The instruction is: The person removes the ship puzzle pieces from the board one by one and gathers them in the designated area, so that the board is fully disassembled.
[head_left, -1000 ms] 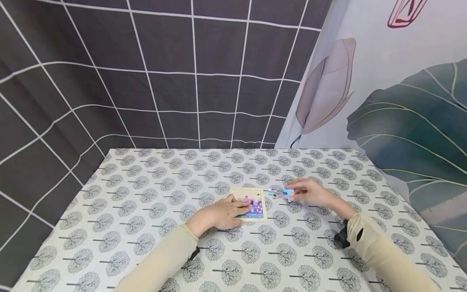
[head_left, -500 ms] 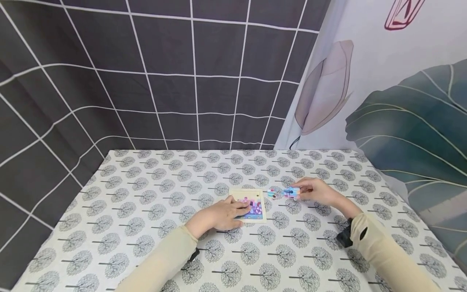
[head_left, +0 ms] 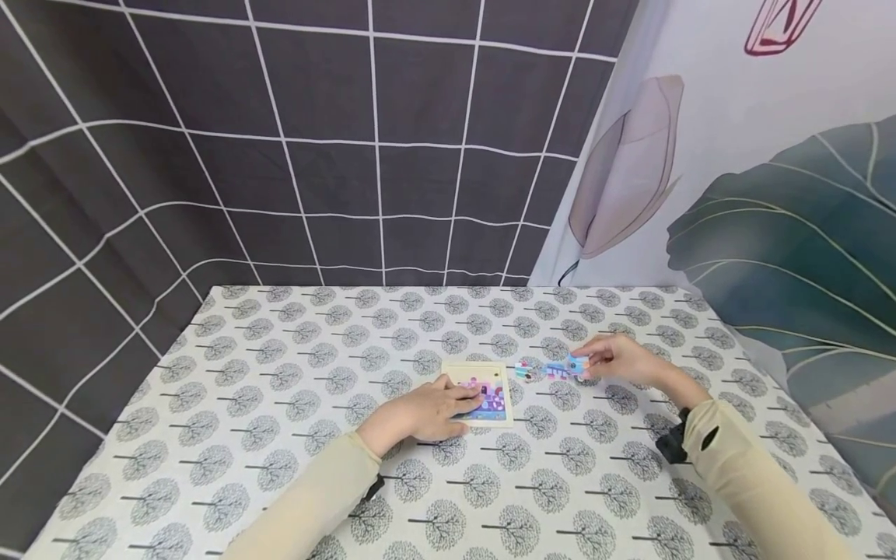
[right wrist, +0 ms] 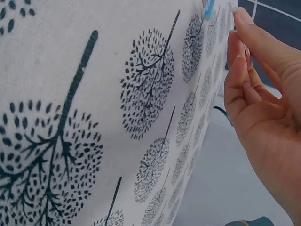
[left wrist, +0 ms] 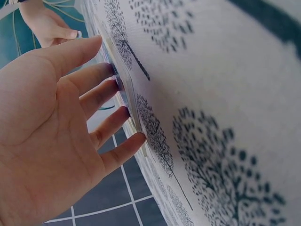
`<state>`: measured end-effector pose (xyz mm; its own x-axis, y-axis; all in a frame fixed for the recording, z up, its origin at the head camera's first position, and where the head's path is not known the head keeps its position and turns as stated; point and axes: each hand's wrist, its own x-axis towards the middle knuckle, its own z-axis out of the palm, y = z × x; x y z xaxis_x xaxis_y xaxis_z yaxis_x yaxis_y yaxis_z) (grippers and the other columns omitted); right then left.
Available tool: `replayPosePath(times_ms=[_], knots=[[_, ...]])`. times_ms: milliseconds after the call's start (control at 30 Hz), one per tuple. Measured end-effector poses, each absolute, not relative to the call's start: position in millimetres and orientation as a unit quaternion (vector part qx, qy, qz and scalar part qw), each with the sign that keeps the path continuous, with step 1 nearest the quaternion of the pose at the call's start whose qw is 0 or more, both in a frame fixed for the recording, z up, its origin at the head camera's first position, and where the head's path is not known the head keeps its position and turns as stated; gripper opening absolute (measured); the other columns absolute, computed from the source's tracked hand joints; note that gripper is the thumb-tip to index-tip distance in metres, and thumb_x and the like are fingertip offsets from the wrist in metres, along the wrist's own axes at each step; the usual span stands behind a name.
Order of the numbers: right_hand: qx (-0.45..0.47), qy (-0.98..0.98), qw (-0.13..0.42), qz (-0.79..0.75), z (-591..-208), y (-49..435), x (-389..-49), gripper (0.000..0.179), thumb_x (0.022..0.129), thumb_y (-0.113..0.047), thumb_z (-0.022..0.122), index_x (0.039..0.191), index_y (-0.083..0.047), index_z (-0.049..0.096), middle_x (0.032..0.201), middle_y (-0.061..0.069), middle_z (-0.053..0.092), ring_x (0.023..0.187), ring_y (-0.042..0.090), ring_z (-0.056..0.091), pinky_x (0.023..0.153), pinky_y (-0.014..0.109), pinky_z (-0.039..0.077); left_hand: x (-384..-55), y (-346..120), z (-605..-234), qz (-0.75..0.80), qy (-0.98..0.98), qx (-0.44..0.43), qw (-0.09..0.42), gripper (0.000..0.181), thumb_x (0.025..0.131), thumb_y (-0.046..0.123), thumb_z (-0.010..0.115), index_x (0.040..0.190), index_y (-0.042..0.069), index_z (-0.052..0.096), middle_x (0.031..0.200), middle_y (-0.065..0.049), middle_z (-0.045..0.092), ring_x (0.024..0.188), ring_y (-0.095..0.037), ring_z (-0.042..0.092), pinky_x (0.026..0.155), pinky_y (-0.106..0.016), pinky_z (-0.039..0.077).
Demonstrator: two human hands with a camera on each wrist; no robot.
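Your left hand (head_left: 428, 408) rests on the puzzle tray (head_left: 509, 404), fingers extended, not gripping; hasn't moved. Farther out, your right hand (head_left: 621, 360) has shifted rightward, pinching a blue piece (head_left: 579, 364) and baring more loose pieces (head_left: 556, 371) right of the tray. Held piece now looks singled out.

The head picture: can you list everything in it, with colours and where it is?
Puzzle tray: one, cream, under the left hand
Pieces in the tray: several, pink and purple, partly covered
Loose pieces: too small to count, mixed colours, right of the tray
Held piece: one, blue, in the right fingers
Tablecloth: one, white with grey trees, underneath
Grid cloth: one, dark, behind
Leaf-print cloth: one, white and green, right
Wrist gear: two, black
Sleeves: two, beige
Hands: left hand, right hand
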<state>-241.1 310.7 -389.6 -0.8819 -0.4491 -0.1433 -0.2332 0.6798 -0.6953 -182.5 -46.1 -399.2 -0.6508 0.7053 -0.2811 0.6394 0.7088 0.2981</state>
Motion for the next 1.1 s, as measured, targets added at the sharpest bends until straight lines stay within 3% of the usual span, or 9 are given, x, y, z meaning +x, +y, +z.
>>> replayPosePath(times_ms=[400,800,933,1100], knots=[[-0.209,0.898,0.178,-0.343,-398.1,319.3,-242.9,0.045,0.079,-0.009,0.071,0.119,0.007,0.059,0.103,0.016,0.062,0.081,0.012,0.061,0.071,0.023,0.055,-183.0,-44.4,-399.8,0.076,0.906,0.372,0.187,0.054,0.096,0.037,0.046,0.146,0.022,0.032,0.153,0.007,0.024,0.12,-0.019,0.039,0.103,-0.038,0.038],[-0.191,0.921,0.151,-0.303,-401.9,315.6,-241.5,0.041,0.078,-0.008,0.072,0.116,0.002,0.063,0.092,0.006,0.059,0.083,0.017,0.055,0.067,0.025,0.052,-181.0,-39.0,-394.3,0.051,0.911,0.366,0.182,0.053,0.096,0.036,0.046,0.145,0.022,0.034,0.153,0.006,0.026,0.125,-0.023,0.036,0.107,-0.042,0.034],[-0.183,0.928,0.143,-0.29,-399.1,311.7,-238.6,0.039,0.078,-0.007,0.071,0.115,0.002,0.064,0.089,0.006,0.057,0.082,0.017,0.05,0.065,0.024,0.049,-180.2,-36.1,-395.1,0.029,0.915,0.37,0.162,0.053,0.096,0.038,0.045,0.145,0.021,0.034,0.152,0.007,0.027,0.13,-0.024,0.034,0.111,-0.041,0.029],[-0.195,0.934,0.133,-0.27,-399.6,307.3,-236.0,0.04,0.078,-0.006,0.07,0.116,0.002,0.063,0.088,0.006,0.056,0.076,0.017,0.047,0.062,0.024,0.047,-179.8,-34.0,-399.1,0.002,0.917,0.379,0.123,0.051,0.096,0.038,0.046,0.144,0.02,0.038,0.15,0.005,0.033,0.125,-0.017,0.039,0.11,-0.035,0.029]])
